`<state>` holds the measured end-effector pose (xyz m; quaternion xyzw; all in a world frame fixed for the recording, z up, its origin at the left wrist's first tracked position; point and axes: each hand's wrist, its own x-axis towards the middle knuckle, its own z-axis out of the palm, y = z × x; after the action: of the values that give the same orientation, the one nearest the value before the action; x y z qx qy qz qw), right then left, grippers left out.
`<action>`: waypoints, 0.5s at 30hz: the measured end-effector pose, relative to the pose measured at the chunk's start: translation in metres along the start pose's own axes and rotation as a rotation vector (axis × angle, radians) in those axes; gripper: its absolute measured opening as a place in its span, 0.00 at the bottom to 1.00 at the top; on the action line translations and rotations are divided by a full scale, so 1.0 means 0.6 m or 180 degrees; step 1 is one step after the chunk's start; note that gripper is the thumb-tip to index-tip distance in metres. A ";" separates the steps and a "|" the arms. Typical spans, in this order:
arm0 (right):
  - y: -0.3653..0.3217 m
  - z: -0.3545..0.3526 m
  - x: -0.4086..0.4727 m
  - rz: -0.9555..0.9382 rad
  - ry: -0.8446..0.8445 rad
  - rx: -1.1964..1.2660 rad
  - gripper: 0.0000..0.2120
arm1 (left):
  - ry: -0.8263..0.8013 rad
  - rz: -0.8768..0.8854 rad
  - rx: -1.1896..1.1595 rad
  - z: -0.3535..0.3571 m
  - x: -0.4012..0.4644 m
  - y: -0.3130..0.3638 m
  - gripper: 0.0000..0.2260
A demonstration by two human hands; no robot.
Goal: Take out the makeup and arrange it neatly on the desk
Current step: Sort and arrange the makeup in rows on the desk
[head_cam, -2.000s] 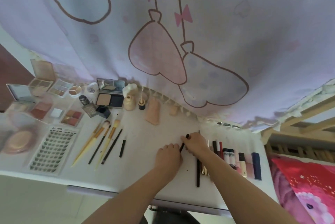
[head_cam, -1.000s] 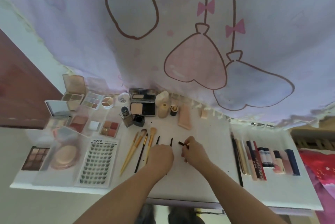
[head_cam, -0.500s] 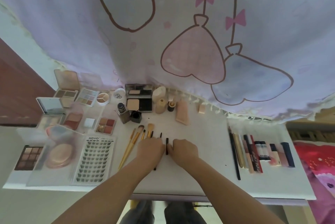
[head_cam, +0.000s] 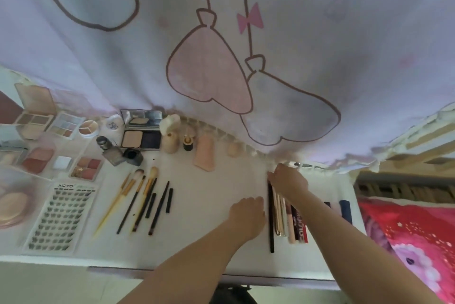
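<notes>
Head view, read left to right. At the far left of the white desk [head_cam: 204, 205] lie open palettes [head_cam: 37, 121] and a lash card [head_cam: 61, 215]. Beside them is a fan of brushes [head_cam: 138, 200] and dark pencils, with a compact [head_cam: 141, 137] and small bottles [head_cam: 170, 141] behind, along the desk's back edge.

Past a bare patch of desk, the left hand [head_cam: 247, 212] rests knuckles-up with its fingers curled under; whether it holds anything cannot be told. Just beside it, a long black pencil [head_cam: 271, 225] begins a row of slim tubes [head_cam: 293, 225] laid side by side.

The right hand [head_cam: 289, 180] lies over the far ends of that row, fingers bent down onto them; a grip on any one item cannot be made out.

The step appears to be straightening this right-hand row, with most of the makeup already laid out. The next move likely calls for evening the far ends without rolling neighbouring tubes.

A pale curtain [head_cam: 246, 33] printed with pink bows hangs behind the desk. At the far right are a wooden frame [head_cam: 418, 146] and a red patterned cloth [head_cam: 413, 242].
</notes>
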<state>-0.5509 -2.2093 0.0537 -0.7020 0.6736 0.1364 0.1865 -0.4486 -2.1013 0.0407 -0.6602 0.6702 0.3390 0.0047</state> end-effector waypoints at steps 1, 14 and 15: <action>0.000 0.005 0.005 -0.0026 -0.0034 -0.0065 0.21 | 0.0017 -0.0087 -0.0014 0.005 0.007 0.008 0.12; -0.069 -0.019 -0.027 -0.0712 -0.0294 0.1512 0.12 | 0.0383 -0.0492 -0.1536 -0.040 -0.024 -0.035 0.14; -0.073 -0.020 -0.033 -0.0665 -0.0366 0.1691 0.12 | 0.0331 -0.0436 -0.1570 -0.049 -0.035 -0.043 0.15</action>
<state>-0.5089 -2.1961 0.0764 -0.6852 0.5982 -0.0251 0.4148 -0.4099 -2.0938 0.0610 -0.7018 0.5203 0.4568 -0.1679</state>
